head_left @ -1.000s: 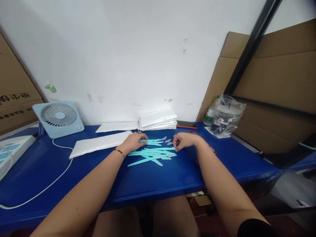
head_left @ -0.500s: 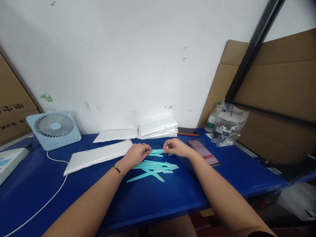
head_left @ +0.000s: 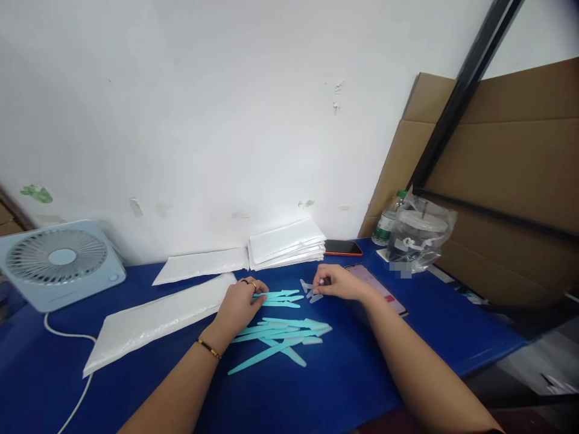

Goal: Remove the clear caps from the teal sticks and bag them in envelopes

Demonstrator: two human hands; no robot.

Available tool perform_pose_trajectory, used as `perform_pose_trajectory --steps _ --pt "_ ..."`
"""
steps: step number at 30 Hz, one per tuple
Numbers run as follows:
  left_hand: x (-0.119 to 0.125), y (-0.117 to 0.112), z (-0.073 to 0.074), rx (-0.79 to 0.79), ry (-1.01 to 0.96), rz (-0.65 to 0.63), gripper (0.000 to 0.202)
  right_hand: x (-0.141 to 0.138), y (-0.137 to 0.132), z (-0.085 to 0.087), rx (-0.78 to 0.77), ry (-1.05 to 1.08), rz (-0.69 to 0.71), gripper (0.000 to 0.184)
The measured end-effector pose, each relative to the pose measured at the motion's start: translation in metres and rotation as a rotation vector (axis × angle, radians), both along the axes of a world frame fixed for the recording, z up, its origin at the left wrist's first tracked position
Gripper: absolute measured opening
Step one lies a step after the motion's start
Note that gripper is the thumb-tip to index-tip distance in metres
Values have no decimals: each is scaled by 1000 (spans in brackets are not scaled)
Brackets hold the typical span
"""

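Several thin turquoise plastic sticks (head_left: 283,334) lie in a loose pile on the blue table (head_left: 316,386). My left hand (head_left: 239,304), with rings and a gold bracelet, is closed on the ends of a few turquoise sticks (head_left: 280,297) lying just beyond the pile. My right hand (head_left: 337,282) pinches a small clear plastic cap (head_left: 312,294). One more small clear cap (head_left: 304,284) lies beside it on the table.
White padded envelopes (head_left: 154,316) lie to the left, with a stack (head_left: 284,242) of them against the wall. A pale blue desk fan (head_left: 58,262) stands far left with its cord. Two phones (head_left: 382,288) and a bagged bottle (head_left: 414,235) sit right, before cardboard panels.
My hands came together over the sticks, then my right hand drew back right to the small clear caps. The camera view shifted right and down; my left hand stays on the sticks.
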State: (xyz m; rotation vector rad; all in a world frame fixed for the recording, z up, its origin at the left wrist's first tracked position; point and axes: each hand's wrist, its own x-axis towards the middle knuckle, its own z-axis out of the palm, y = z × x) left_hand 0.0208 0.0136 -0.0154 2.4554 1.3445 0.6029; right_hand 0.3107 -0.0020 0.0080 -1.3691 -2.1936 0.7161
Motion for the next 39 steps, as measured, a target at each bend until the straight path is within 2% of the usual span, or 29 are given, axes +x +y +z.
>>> perform_pose_trajectory --steps 5,9,15,20,24,30,32,36,39 --pt "2 3 -10 -20 -80 36 22 -8 -17 12 -149 -79 273 31" --pt "4 3 -10 -25 -36 30 31 -13 -19 6 -150 -184 343 29" --pt "6 -7 8 -20 29 -6 30 -14 -20 5 -108 -136 320 15" --pt "10 -21 25 -13 28 -143 35 -20 -19 3 -42 -7 154 17" --pt "15 -25 27 -11 165 -193 37 -19 -15 -1 -2 50 102 15" --pt "6 -20 31 -64 207 -250 40 -11 -9 -3 -34 61 117 16" --pt "-4 -16 32 -110 216 -249 36 -7 -8 -3 -12 40 107 14" --pt "-27 -6 32 -205 193 -176 31 -1 -8 -1 -12 -22 -23 16" --pt "-33 -2 31 -180 172 -110 37 -3 -11 1 35 -34 -52 21"
